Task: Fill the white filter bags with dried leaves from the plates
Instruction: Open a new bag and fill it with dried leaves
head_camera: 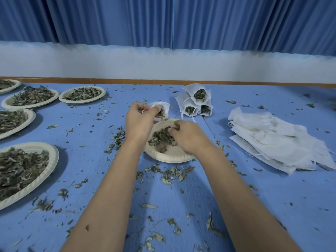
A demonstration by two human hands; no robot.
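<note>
My left hand [140,119] pinches the mouth of a white filter bag [163,109] and holds it just behind the far rim of a paper plate [171,155]. Dried leaves show inside the bag. My right hand [189,137] reaches into the plate, its fingers curled round a bunch of the dried leaves [160,138] lying there. The plate sits in the middle of the blue table.
Three filled bags [197,102] are stacked behind the plate. A pile of empty white bags [278,140] lies at the right. Several plates of dried leaves [21,168] line the left side. Loose leaf bits [172,174] are scattered over the blue table [91,160].
</note>
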